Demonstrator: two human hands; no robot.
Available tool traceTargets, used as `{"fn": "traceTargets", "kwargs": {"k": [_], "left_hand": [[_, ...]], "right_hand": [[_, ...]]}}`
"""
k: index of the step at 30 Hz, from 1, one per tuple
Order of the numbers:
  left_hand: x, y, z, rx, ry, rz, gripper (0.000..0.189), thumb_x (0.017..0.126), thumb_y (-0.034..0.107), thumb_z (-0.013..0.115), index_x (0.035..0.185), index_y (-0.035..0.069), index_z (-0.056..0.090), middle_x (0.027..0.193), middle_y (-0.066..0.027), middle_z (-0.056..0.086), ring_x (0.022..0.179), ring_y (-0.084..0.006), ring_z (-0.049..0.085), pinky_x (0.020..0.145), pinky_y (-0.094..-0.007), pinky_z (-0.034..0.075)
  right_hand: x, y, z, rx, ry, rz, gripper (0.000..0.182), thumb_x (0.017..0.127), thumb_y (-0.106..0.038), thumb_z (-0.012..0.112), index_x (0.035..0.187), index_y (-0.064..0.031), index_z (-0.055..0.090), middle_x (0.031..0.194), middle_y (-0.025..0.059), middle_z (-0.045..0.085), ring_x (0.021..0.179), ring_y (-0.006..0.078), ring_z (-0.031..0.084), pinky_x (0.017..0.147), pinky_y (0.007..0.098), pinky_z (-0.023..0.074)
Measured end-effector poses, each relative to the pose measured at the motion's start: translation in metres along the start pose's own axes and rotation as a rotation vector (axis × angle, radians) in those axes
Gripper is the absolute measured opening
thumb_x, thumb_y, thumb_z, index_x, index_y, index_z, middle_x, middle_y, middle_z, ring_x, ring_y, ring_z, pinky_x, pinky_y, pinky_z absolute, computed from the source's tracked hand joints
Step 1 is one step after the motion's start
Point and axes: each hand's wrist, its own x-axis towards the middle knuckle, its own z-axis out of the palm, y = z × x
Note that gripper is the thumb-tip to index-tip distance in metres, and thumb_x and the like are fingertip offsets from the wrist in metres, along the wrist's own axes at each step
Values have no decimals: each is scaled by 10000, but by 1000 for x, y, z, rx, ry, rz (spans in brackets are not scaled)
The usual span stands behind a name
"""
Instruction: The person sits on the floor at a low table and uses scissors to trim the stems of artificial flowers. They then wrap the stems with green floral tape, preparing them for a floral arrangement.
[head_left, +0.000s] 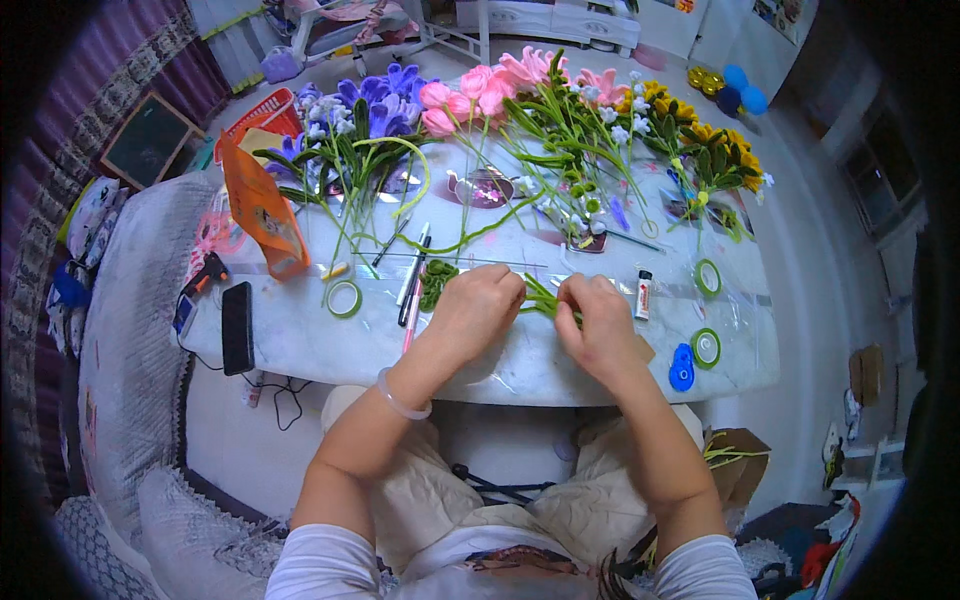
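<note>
My left hand (484, 304), a pale bangle on its wrist, hovers low over the table with its fingers curled; whatever is between its fingertips is hidden. Opposite it, my right hand (598, 322) is bent around the end of some green pipe-cleaner pieces (541, 295), which show in the gap between both hands. Green fuzz also appears under the right thumb. Just left of my left hand lies a bundle of dark green coiled pipe cleaner (436, 285). Pens (409, 289) lie beside that bundle, partly behind my forearm.
Purple (386, 101), pink (480, 90) and yellow (727, 150) pipe-cleaner flowers line the table's far side. An orange bag (262, 214), phone (237, 328), glue gun (206, 274) and green tape roll (344, 298) are left. Right are a small tube (643, 295), tape rolls (706, 348) and a blue tape dispenser (682, 367).
</note>
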Motion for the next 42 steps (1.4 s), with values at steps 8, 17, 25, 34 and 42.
{"fn": "traceTargets", "kwargs": {"k": [8, 17, 25, 34, 42], "left_hand": [[-2, 4, 13, -1036, 84, -457, 63, 879, 120, 548, 877, 58, 545, 762, 19, 528, 660, -79, 498, 585, -258, 413], [-5, 14, 36, -1672, 267, -770, 102, 866, 116, 576, 951, 60, 571, 840, 12, 566, 743, -71, 477, 705, -212, 386], [6, 9, -9, -445, 103, -113, 112, 735, 122, 666, 811, 58, 613, 712, -47, 579, 633, -161, 552, 652, -267, 411], [5, 11, -10, -347, 57, -35, 74, 729, 106, 638, 768, 61, 594, 733, -39, 589, 633, -168, 561, 624, -309, 396], [-1, 23, 18, -1607, 199, -606, 68, 831, 106, 600, 868, 55, 574, 812, -3, 584, 727, -93, 526, 686, -241, 421]], "right_hand": [[2, -10, 5, 237, 7, 22, 69, 812, -79, 540, 839, -29, 501, 708, 182, 580, 652, 364, 577, 563, 420, 433], [3, -9, 23, 477, 71, 127, 82, 809, -78, 566, 866, -20, 554, 705, 150, 597, 563, 275, 580, 512, 352, 429], [9, 1, -7, 294, 16, -3, 74, 756, -90, 583, 789, -24, 593, 713, 127, 594, 587, 256, 571, 534, 352, 430], [10, -4, -10, 339, -40, 63, 95, 755, -87, 587, 820, -20, 568, 724, 141, 600, 633, 278, 605, 582, 352, 466], [6, -9, 13, 706, 103, 142, 68, 805, -40, 566, 816, 16, 528, 684, 82, 605, 632, 110, 592, 559, 253, 459]]}}
